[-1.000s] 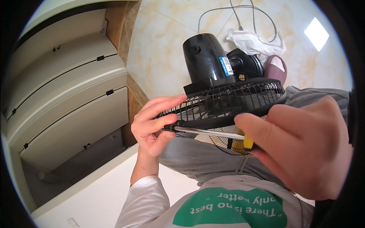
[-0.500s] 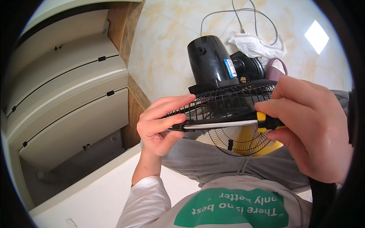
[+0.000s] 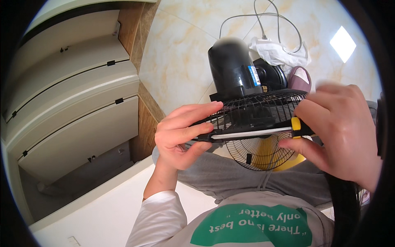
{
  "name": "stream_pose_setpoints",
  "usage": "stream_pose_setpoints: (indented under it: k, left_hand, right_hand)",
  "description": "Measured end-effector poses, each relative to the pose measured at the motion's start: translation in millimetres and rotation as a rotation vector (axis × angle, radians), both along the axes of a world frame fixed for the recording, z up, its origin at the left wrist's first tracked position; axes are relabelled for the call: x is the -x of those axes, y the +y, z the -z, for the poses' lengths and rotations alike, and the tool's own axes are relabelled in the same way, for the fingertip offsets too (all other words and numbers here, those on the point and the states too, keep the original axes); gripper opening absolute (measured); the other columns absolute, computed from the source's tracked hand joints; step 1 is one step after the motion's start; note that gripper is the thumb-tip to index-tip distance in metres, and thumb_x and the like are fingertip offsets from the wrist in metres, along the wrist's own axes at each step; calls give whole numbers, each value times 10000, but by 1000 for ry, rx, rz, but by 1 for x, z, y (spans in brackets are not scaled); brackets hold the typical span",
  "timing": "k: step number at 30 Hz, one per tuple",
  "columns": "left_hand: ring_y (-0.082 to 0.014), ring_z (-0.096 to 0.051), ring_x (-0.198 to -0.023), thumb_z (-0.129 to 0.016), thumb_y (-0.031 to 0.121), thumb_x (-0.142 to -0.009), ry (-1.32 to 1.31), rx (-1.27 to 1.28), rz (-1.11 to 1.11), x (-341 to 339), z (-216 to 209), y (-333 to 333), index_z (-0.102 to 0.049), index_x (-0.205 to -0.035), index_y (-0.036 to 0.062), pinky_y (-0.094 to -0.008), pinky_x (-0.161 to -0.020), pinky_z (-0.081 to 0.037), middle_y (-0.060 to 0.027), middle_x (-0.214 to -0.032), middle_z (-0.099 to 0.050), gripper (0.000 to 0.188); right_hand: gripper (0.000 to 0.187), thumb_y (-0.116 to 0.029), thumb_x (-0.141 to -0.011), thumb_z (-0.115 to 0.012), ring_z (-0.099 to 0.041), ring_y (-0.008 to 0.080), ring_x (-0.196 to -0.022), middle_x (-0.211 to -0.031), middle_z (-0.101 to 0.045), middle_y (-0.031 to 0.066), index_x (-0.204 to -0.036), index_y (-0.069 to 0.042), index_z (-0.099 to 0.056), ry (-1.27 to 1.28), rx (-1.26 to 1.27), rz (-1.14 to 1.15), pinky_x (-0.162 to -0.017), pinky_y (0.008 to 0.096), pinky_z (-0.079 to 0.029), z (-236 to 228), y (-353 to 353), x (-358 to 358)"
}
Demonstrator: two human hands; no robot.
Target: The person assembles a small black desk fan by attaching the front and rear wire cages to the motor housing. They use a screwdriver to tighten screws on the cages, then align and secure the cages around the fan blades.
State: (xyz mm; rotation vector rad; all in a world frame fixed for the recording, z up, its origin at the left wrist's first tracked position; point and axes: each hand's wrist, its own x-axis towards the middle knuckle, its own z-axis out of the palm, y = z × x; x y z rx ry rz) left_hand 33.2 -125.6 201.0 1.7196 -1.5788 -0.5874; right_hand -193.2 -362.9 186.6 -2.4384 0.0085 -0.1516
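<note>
A black electric fan (image 3: 232, 68) lies tipped over in front of me, its wire guard (image 3: 263, 103) toward my lap and yellow blades (image 3: 265, 150) showing through the wires. My left hand (image 3: 177, 133) pinches the guard's rim, near a small black clip (image 3: 204, 137). Against that clip rests the tip of a screwdriver (image 3: 253, 133), its metal shaft lying across the rim. Around its black and yellow handle, my right hand (image 3: 339, 127) is curled, with the thumb lower and a little apart; some fingers are smeared by motion.
A grey cord (image 3: 257, 14) loops over the tiled floor beside a crumpled white cloth or bag (image 3: 279, 51). A purple slipper (image 3: 299, 79) sits right of the fan's base. Pale cabinet doors (image 3: 82, 140) fill the left side. My grey-trousered legs (image 3: 230, 173) are beneath the fan.
The fan, screwdriver and both hands have shifted slightly to the right. My right hand has turned on the handle, its fingers lifting and loosening somewhat. The left hand keeps its pinch on the rim.
</note>
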Motion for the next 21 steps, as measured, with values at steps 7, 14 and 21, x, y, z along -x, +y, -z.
stream_pose_setpoints:
  k: [7,14,21]
  left_hand:
    - [-408,-703,-996,-755,128,-727,-16,1,-5,1,-2,-1,-713,-966,-28,-433,-845,-558,-287,-1138,-698,288]
    - [-409,-702,-996,-771,154,-738,-6,5,21,0,-1,-3,-716,-971,-24,-428,-839,-560,-288,-1146,-695,298]
    - [-408,-702,-997,-767,148,-736,-12,-2,-20,1,-2,-4,-712,-953,-44,-424,-842,-557,-291,-1137,-697,295]
  right_hand:
    - [358,-369,-839,-738,-555,309,-590,-653,-551,102,-815,-48,-580,182,-180,1,-614,411,-387,-13,0,-5]
    - [289,-277,-859,-722,-577,331,-641,-692,-555,123,-838,-20,-593,203,-312,-18,-595,400,-415,-11,-5,-3]
    - [310,-112,-666,-776,-562,326,-654,-796,-565,130,-896,-5,-596,-117,-93,82,-574,404,-413,-14,5,-12]
